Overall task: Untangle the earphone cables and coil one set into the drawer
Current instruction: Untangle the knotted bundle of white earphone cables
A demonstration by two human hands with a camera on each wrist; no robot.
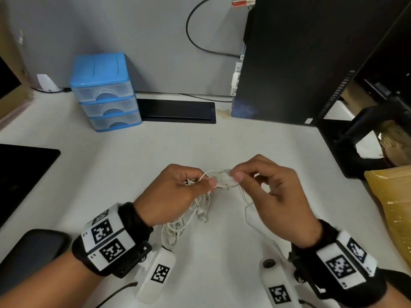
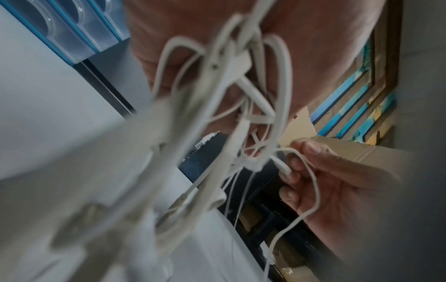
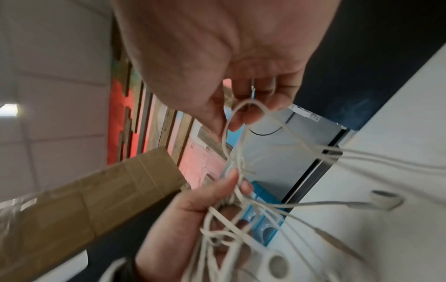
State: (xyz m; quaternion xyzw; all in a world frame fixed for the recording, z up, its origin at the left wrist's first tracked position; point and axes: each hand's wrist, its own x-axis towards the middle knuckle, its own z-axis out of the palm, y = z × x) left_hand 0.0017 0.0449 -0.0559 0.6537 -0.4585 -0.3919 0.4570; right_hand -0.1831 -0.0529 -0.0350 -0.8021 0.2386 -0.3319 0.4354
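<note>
With the left hand [image 1: 178,192] gripping the tangle [image 1: 200,205] and the right hand [image 1: 273,196] pinching one loop [image 1: 224,174], ease it out slowly — don't yank, or knots tighten.

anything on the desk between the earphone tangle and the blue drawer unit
Nothing visible does. The earphone cables are held by the left hand and right hand, and bare white desk lies between them and the drawer unit. All three drawers look closed, though.
</note>
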